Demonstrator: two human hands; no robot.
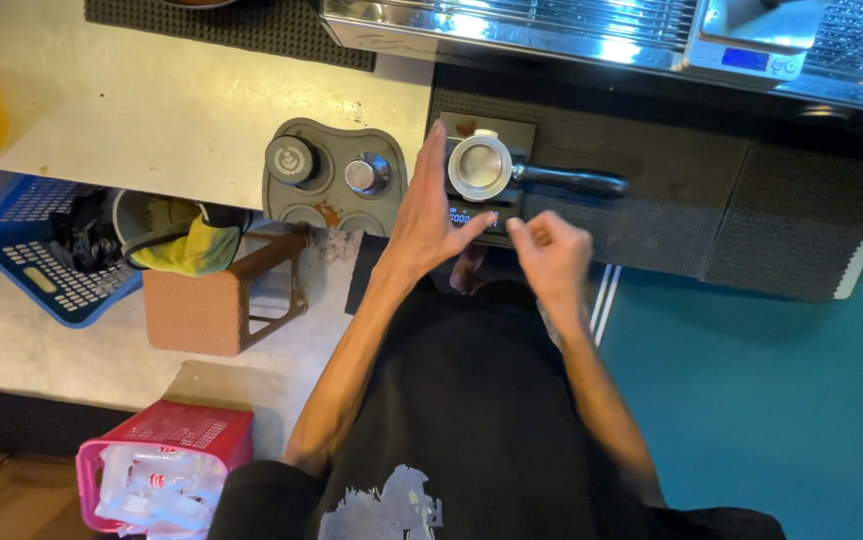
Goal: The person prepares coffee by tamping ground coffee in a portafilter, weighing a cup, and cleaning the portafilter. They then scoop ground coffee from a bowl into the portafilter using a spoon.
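A metal portafilter [482, 166] with a black handle [572, 181] lies on a small dark scale [474, 216] with a blue lit display, at the counter's front edge. My left hand [426, 214] is flat with fingers stretched out, just left of the portafilter basket, its fingertips beside the rim. Below the handle, my right hand [550, 254] hovers with fingers loosely curled and nothing in it. A grey tamping station [335, 176] to the left holds a black tamper [292, 159] and a silver distributor [368, 173].
An espresso machine's steel drip tray [512, 25] with a second scale [752, 45] runs along the top. Black rubber mats [732, 200] cover the counter. Below the counter stand a blue basket [42, 250], an orange stool [212, 300], a yellow cloth [187, 250] and a pink bin [162, 470].
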